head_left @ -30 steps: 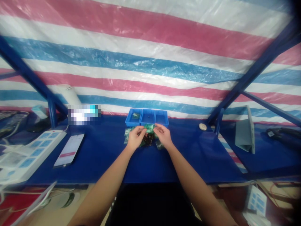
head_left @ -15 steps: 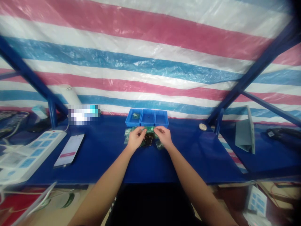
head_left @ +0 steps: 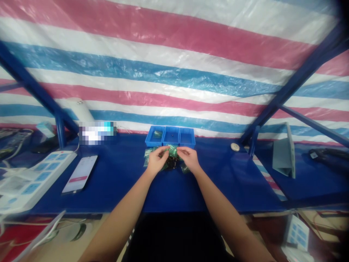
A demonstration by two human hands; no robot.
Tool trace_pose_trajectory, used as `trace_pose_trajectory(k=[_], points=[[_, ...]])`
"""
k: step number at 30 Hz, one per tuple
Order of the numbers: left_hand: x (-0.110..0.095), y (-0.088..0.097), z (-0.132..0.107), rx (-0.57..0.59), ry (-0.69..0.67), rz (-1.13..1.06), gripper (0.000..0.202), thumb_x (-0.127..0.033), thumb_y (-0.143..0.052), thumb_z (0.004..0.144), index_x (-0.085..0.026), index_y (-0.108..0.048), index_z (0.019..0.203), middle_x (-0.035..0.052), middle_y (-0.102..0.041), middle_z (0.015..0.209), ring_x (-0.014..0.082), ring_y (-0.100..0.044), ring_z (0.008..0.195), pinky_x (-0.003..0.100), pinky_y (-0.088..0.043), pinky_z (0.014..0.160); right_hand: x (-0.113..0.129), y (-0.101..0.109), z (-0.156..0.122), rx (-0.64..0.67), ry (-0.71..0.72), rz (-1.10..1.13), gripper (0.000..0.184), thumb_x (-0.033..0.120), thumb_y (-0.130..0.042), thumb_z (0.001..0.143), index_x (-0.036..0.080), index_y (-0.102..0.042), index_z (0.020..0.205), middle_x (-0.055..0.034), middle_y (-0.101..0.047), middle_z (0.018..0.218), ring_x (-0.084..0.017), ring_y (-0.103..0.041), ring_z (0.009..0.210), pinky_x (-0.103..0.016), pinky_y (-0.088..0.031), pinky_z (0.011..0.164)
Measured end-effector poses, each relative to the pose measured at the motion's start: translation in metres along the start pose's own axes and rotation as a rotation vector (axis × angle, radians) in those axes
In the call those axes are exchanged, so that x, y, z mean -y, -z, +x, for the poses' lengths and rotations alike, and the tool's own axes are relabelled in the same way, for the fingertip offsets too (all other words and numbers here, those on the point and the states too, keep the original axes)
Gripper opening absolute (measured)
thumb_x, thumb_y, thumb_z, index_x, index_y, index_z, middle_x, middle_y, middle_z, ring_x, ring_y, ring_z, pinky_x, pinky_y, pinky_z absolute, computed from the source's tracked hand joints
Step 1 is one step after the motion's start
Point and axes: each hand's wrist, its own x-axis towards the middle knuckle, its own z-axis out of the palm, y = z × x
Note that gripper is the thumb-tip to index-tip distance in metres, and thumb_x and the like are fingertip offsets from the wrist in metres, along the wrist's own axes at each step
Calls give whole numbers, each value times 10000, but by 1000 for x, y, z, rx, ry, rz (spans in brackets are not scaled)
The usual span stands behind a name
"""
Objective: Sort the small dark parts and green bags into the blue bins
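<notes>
Between my hands is a small green, shiny plastic bag (head_left: pixel 172 150), its contents too small to make out. My left hand (head_left: pixel 158 159) pinches its left edge with thumb and fingertips. On the other side my right hand (head_left: pixel 189 156) is closed on the right edge. Just below the bag lies a heap of small dark parts with brassy glints (head_left: pixel 172 162). More small clear-and-green bags (head_left: pixel 147 155) lie to the left of the heap, and another bag (head_left: pixel 185 167) lies under my right hand. Behind them stands a blue three-compartment tray (head_left: pixel 187 145).
The tray's left compartment holds a greenish packet (head_left: pixel 157 134); a tiny dark piece is in the middle one. A phone (head_left: pixel 80 174) and a large white power strip (head_left: pixel 40 182) lie left. A round pale disc (head_left: pixel 235 147) and a tablet in a stand (head_left: pixel 284 154) are right.
The green bag between my hands has shifted and now shows a brighter, more crumpled face. My right fingertips have moved slightly left; the rest stays put.
</notes>
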Motion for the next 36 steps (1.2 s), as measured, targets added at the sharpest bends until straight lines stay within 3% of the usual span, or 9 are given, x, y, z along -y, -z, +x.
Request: trace_pose_trajectory(k=[5, 14, 21, 29, 36], points=[[-3, -1, 0, 19, 8, 7, 247, -380, -614, 845, -194, -716, 972, 26, -696, 733, 148, -631, 624, 285, -537, 635, -3, 0, 1, -18, 19, -16, 260, 376, -716, 743, 188, -755, 919, -77, -748, 914, -214, -688, 811, -352, -542, 772], [-4, -3, -2, 38, -25, 33, 235, -376, -654, 821, -205, -722, 968, 18, -692, 720, 136, -610, 593, 273, -524, 611, 3, 1, 0, -15, -31, -19, 333, 425, -674, 775, 198, -744, 1008, -59, -743, 895, -202, -671, 774, -317, -527, 688], [-7, -2, 0, -139, 1, 80, 283, -400, -671, 808, -210, -718, 1012, 45, -724, 887, 157, -661, 706, 289, -547, 692, 3, 0, 1, 7, -50, 65, 332, 449, -646, 790, 208, -724, 1005, -71, -742, 957, -218, -678, 816, -311, -510, 656], [-6, 2, 3, -298, 98, 79, 298, -430, -637, 830, -203, -671, 1020, 48, -721, 848, 174, -690, 739, 287, -552, 710, 2, 0, 1, 2, -64, 56, 262, 423, -644, 784, 215, -728, 919, -50, -733, 817, -204, -662, 730, -300, -490, 619], [-7, 9, 7, -385, 84, 146, 342, -420, -622, 838, -209, -644, 1106, 39, -720, 853, 161, -674, 738, 274, -538, 718, 4, -1, 1, 21, -71, 52, 260, 423, -647, 778, 209, -726, 903, -44, -724, 781, -187, -645, 682, -297, -491, 617]])
